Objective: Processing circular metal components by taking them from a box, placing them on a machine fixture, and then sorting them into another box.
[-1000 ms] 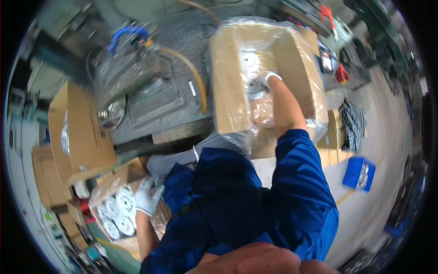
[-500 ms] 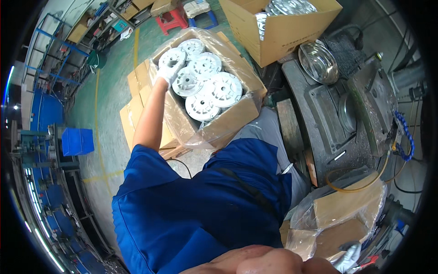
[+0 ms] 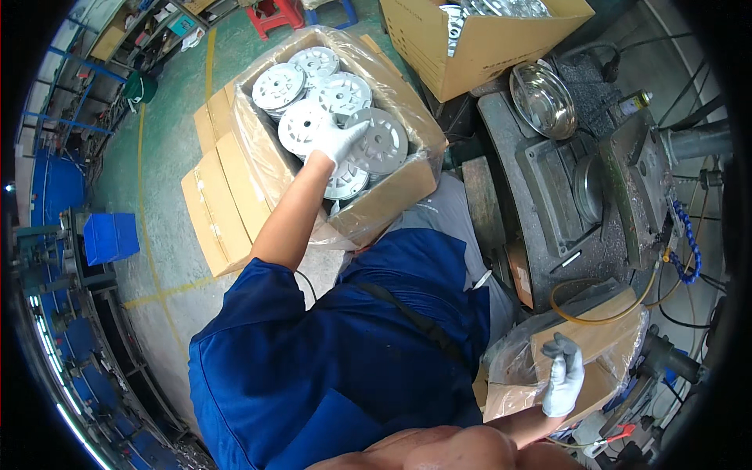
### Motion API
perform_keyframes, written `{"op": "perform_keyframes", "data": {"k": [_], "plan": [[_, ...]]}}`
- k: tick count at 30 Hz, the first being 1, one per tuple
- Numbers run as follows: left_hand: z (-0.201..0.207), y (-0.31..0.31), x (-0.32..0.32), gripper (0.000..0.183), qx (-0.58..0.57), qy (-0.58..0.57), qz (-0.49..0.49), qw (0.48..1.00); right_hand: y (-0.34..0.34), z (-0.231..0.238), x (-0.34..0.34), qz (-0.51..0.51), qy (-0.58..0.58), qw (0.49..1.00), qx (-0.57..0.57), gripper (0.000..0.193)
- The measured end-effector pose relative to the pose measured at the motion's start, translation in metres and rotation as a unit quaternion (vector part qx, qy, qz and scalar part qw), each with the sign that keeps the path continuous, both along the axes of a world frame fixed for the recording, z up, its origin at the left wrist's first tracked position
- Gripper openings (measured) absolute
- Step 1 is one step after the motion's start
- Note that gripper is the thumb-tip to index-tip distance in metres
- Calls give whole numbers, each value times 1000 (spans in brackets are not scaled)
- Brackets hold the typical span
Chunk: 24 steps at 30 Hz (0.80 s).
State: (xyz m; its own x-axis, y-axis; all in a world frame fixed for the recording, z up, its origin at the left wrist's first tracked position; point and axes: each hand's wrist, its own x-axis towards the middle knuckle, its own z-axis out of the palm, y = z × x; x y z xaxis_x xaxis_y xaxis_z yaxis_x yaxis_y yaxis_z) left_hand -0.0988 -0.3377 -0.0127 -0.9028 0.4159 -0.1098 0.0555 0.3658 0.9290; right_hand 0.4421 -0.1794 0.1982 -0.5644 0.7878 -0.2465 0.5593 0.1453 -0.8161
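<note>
My left hand [image 3: 338, 142], in a white glove, is closed on the edge of a round metal disc [image 3: 381, 142] with cut-out slots. The disc looks tilted and darker than the others, above the near right of a plastic-lined cardboard box [image 3: 411, 196]. Beneath and beside it lie several similar silver discs [image 3: 345, 94] in stacks. Low at the right, my gloved right hand [image 3: 564, 376] is raised with loosely bent fingers and dark fingertips, with nothing visible in it. Below that hand sits another plastic-lined carton [image 3: 576, 337].
A machine table [image 3: 501, 133] with a metal bowl [image 3: 542, 100] and a recessed fixture [image 3: 560, 196] stands on the right. Metal parts fill a tall carton [image 3: 501, 51] at the top. Closed cartons [image 3: 215, 204] lie left of the disc box; a blue bin [image 3: 111, 238] is farther left.
My left hand has moved from the far left discs to the near right one and gripped it. My right hand has risen from the lower edge over the plastic-lined carton.
</note>
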Motion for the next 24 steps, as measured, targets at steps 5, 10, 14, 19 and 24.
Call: {"op": "perform_keyframes", "data": {"k": [5, 10, 14, 19, 24], "plan": [[44, 13, 6, 38, -15, -64, -43, 997, 0, -16, -30, 59, 50, 997, -12, 47], [135, 41, 70, 33, 99, -24, -135, 986, -8, -44, -135, 146, -40, 943, 297, 93], [176, 79, 164, 36, 133, -86, -248, 956, -2, -60, -191, 159, 25, 889, 430, 77], [178, 116, 217, 68, 145, 41, -347, 926, 13, -72, -165, -151, 213, 955, 141, 41], [138, 153, 266, 64, 240, -318, -327, 857, 23, -93, -154, -281, 483, 808, -186, 34]]}}
